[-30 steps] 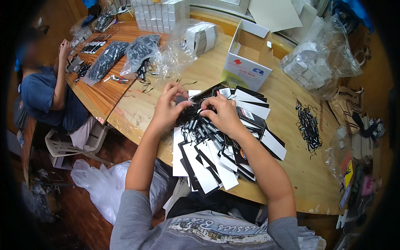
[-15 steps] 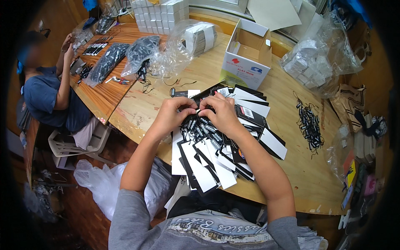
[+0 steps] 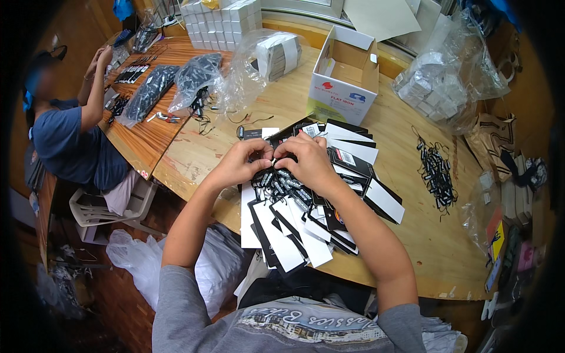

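Hands [image 3: 241, 162] [image 3: 306, 160] near-closed — on black cords [image 3: 275, 176]

Tags [image 3: 279, 238]: black and white cards, overlapping, fanned out across the table [image 3: 453, 253].
Cords [image 3: 285, 183]: black, with small dark pieces, bunched, pinched by left hand [image 3: 242, 162] and right hand [image 3: 307, 159], too tangled to count from here.

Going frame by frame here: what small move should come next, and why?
Perhaps ease the left hand slightly away from the right hand: their fingertips nearly meet above tangled black cords over the hang tags, and any pinched cord is too small to see clearly.
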### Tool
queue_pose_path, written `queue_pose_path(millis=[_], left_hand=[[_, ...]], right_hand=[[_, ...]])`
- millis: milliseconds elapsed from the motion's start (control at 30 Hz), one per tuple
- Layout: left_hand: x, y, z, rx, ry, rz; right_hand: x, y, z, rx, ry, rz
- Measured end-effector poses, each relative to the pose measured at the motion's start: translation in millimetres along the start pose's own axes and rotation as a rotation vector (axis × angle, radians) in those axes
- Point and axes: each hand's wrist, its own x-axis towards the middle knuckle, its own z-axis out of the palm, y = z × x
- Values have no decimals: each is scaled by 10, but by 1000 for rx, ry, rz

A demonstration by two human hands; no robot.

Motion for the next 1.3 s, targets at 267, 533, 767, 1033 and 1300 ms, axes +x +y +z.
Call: queue_pose_path(millis=[267, 533, 767, 1033, 1300], left_hand=[[-13, -105, 29, -218, 187, 139], [-31, -38, 3, 122, 206, 305], [-24, -70, 47, -5, 288, 291], [-4, -106, 13, 77, 183, 229], [-21, -3, 68, 57, 406, 152]], right_hand=[[3, 17, 18, 19, 32, -20], [0, 54, 40, 72, 69, -28], [0, 52, 38, 97, 77, -22], [-8, 41, 23, 138, 64, 6], [-7, 44, 23, 106, 56, -8]])
